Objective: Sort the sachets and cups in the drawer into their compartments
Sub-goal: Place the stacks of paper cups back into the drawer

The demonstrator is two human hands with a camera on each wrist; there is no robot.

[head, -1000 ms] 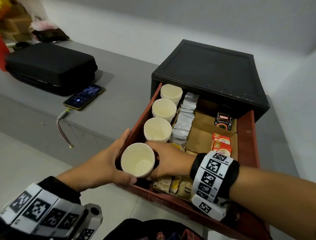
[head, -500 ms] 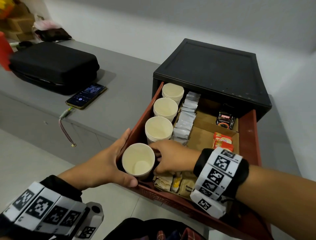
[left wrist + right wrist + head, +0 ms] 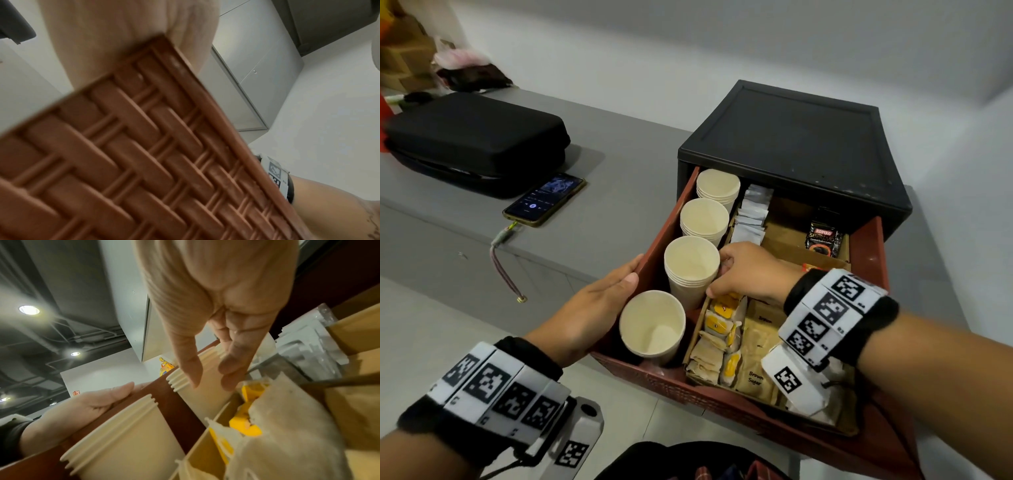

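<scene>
A red-brown drawer (image 3: 873, 260) stands pulled out of its black housing. Along its left side are several stacks of cream paper cups: the front stack (image 3: 652, 325), the second stack (image 3: 691, 263) and two more behind. My left hand (image 3: 635, 269) lies flat on the drawer's outer left wall (image 3: 144, 154), fingers straight. My right hand (image 3: 722, 274) touches the second stack's right side (image 3: 201, 395) with thumb and fingers loosely extended. White sachets (image 3: 751, 216), yellow sachets (image 3: 719, 323), brown sugar sachets (image 3: 756, 359) and a black Kopiko sachet (image 3: 822, 240) lie in cardboard compartments.
The black housing (image 3: 791, 137) sits on a grey counter (image 3: 619, 178). A black case (image 3: 476, 140) and a phone (image 3: 544, 200) with a cable (image 3: 503, 260) hanging over the edge lie to the left.
Both hands have let go of the front cup stack, which now stands in the drawer. The left hand moved onto the drawer wall, the right hand back to the second stack.
</scene>
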